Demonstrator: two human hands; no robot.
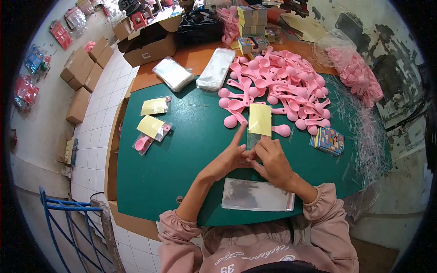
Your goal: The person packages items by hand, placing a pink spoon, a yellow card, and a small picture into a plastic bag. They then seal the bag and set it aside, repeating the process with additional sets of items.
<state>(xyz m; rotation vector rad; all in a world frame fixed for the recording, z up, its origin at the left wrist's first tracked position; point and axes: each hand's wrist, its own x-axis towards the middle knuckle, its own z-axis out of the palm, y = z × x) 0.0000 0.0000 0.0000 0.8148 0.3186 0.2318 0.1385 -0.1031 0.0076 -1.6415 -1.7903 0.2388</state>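
Note:
In front of me is a small clear plastic bag with a yellow card (259,119) inside. My left hand (227,160) is at the bag's lower left, its index finger stretched along the edge and its thumb near the bottom end. The fingers of my right hand (272,159) are closed on the bag's lower end, close to the left fingertips. What the card covers is hidden. Just beyond the bag lies a heap of pink plastic scoops (291,86), with one loose scoop (281,130) beside its right edge. Below my hands lies a stack of clear plastic bags (255,195).
On the green table (168,182), packed bags with yellow cards (152,126) lie at the left. More clear bag stacks (216,69) lie at the back. Printed cards (330,140) sit at the right, near crumpled plastic film (364,132). A cardboard box (150,51) stands behind.

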